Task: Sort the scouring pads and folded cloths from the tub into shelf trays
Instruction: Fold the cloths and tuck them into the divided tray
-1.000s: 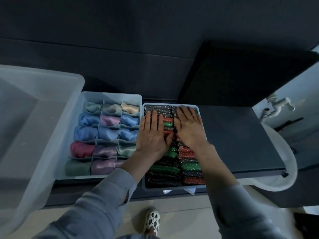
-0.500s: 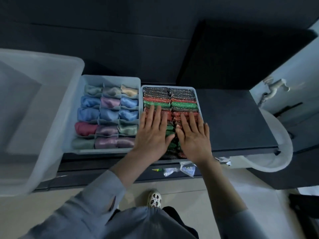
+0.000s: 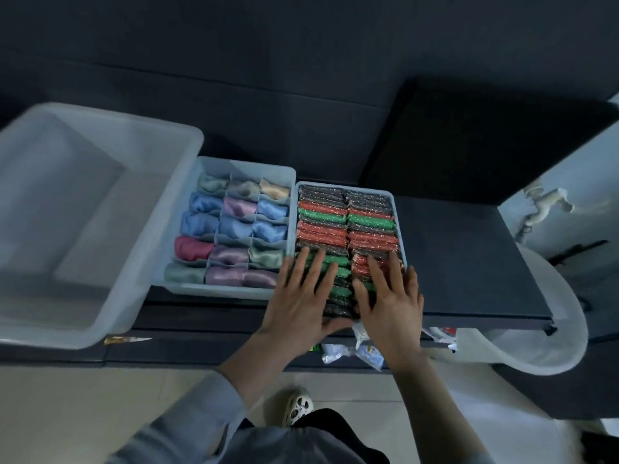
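Both hands are lying flat, fingers spread, on the near rows of pads (image 3: 348, 226) filling the right tray (image 3: 400, 229): the left hand (image 3: 301, 303) is covering the left column, the right hand (image 3: 390, 303) the right. The cloths (image 3: 234, 229) are sitting in the divided tray (image 3: 248, 167) just beside it, with the tub (image 3: 160, 209) touching that tray's left.

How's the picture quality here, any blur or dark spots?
Head view: dim overall, back wall nearly black; the translucent plastic tub is smeared by motion blur and bowed by the wide lens; the tray of glittery scouring pads stays fairly sharp.
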A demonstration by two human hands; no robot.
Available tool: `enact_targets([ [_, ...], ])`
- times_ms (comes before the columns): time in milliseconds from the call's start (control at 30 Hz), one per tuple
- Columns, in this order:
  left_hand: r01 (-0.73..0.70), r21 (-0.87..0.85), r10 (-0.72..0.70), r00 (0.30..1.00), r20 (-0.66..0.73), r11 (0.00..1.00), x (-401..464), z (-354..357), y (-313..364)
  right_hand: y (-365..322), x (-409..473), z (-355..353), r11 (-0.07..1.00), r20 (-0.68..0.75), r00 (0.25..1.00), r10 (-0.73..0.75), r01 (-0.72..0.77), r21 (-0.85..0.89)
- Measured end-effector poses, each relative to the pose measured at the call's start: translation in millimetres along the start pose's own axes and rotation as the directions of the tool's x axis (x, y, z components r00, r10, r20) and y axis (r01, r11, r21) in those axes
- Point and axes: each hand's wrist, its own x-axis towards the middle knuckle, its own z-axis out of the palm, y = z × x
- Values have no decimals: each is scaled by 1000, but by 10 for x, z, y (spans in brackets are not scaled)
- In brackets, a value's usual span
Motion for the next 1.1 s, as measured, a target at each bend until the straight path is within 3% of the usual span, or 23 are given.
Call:
enact_targets([
  [267, 127, -32, -126, 991, 40, 991, -100, -48, -209, 34, 140, -13, 999, -59, 997, -40, 40, -1],
  [367, 111, -41, -112, 993, -26, 993, -209, -34, -305, 69, 95, -47, 998, -65, 997, -40, 42, 42],
  [533, 73, -28, -75, 993, -87, 997, -330, -16, -450, 156, -49, -90, 961, 124, 954, -272, 277, -23],
  [667, 39, -12, -40, 990, -135, 999, -405, -6, -708, 123, -15, -176, 939, 270, 915, -300, 333, -85],
  [733, 17, 26, -13, 991, -134, 1000, -443, -19, -837, 115, 4, -252, 940, 246, 919, -308, 334, -73],
  [867, -99, -17, 92, 962, -258, 995, -487, -9, -1052, 60, 25, -342, 966, 266, 935, -235, 254, -41],
  [1100, -122, -7, 117, 965, -234, 993, -522, -111, -1163, -218, 163, -340, 978, 330, 925, -190, 207, -17],
])
